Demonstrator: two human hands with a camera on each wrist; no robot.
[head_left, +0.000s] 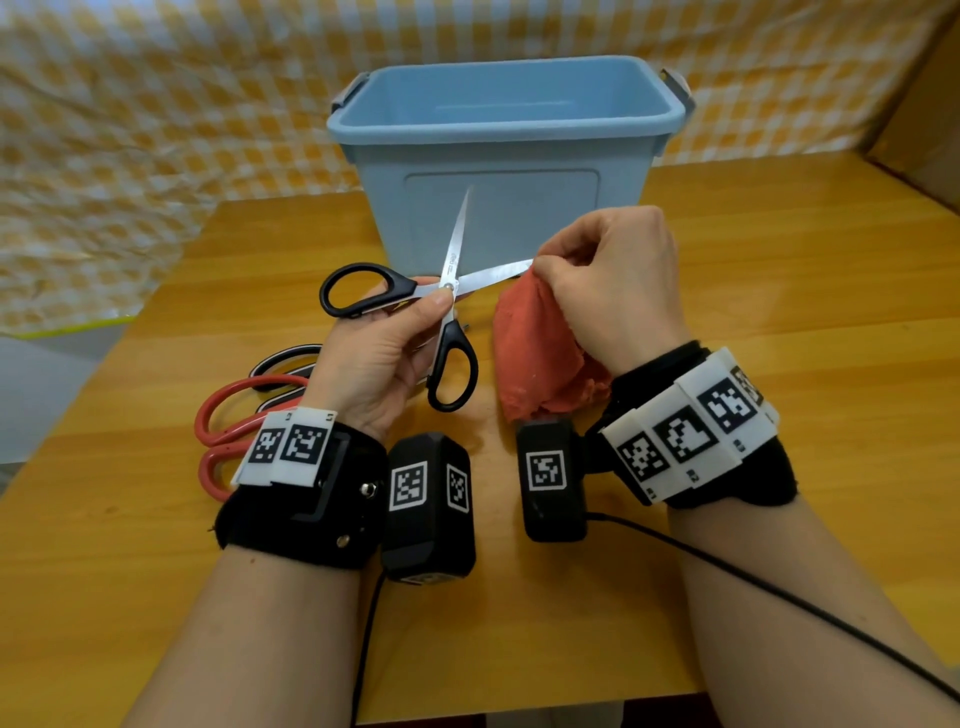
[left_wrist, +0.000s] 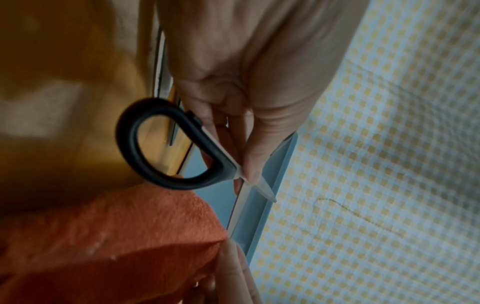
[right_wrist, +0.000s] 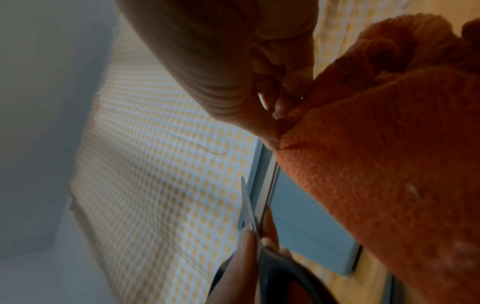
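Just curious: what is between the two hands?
Head view: open black scissors in the left hand, one blade reaching the cloth in the right hand.

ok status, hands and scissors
Left hand pinches black scissors at the pivot, blades open. Right hand pinches orange cloth at one blade tip. Nothing blocking.

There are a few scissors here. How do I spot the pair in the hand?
Find the big blue bin on the wooden table. Just in front, the left hand holds the scissors up, blades spread wide, one tip reaching the orange cloth in the right hand. Their handles are all black; the red pair lies flat on the table.
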